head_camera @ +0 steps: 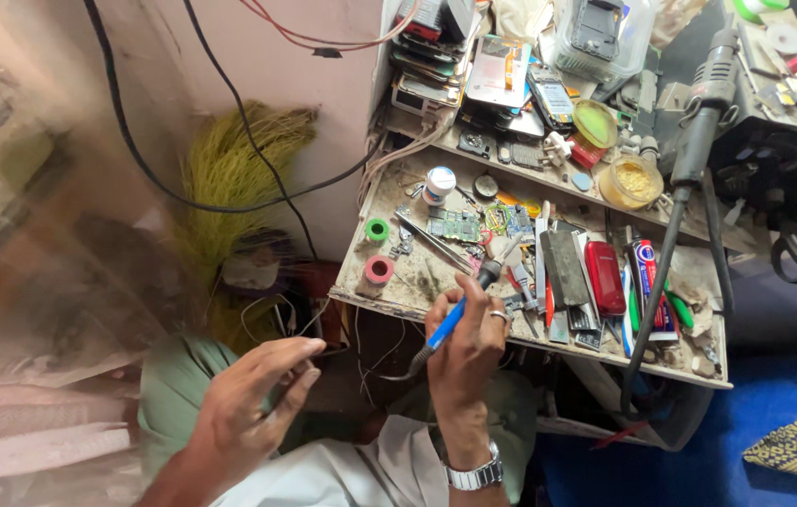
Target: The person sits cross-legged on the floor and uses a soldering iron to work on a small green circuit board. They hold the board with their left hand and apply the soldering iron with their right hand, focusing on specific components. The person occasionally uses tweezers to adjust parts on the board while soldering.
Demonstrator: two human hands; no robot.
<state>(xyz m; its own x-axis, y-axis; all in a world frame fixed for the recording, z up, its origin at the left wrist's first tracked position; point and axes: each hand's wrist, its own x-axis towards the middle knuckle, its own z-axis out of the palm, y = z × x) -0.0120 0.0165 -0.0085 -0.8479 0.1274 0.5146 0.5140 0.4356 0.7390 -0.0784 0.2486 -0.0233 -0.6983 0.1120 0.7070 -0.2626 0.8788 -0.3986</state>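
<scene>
My right hand grips a soldering iron with a blue handle; its black front end points up over the cluttered work tray, and its cord trails down below the hand. That hand wears a ring and a metal wristwatch. My left hand hovers low over my lap, left of the tray, fingers loosely curled with the tips drawn together; whether something small is pinched there I cannot tell. A green circuit board and metal tweezers lie on the tray just beyond the iron's tip.
The tray holds a pink tape roll, a green roll, a red phone, a tube and small tools. A hot-air handle hangs over the right side. Stacked phones and parts crowd the shelf behind. A grass broom leans on the wall.
</scene>
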